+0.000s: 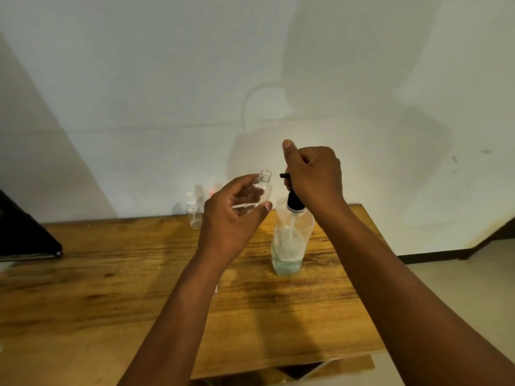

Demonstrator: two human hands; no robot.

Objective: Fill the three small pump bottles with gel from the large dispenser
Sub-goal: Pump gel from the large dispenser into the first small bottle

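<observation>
Head | left grip (234, 215) pinches open bottle (260, 190) (tilted) | right grip (313, 174) clasps dispenser pump (292, 200)

There is one camera, worn on the person's head, and it looks forward and down. It sits close above the desk (111, 274), so both arms reach in from the near edge toward the middle. The far wall (167, 79) fills the top half of the view.
</observation>
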